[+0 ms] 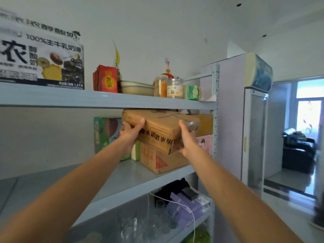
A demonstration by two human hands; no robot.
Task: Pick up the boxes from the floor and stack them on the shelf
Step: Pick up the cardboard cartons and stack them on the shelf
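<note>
Shelf (133, 174): box (163, 128) between 2 hands.

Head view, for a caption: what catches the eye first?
Two bare arms reach up, left hand and right hand gripping a tilted brown box over another carton on the middle shelf. A big milk carton sits top left.

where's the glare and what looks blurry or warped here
Head view: daylight blows out the doorway window; wide-angle bends the shelf edge and upright; the milk carton print is smeared, glassware below soft; the cardboard box between both hands is fairly sharp.
</note>
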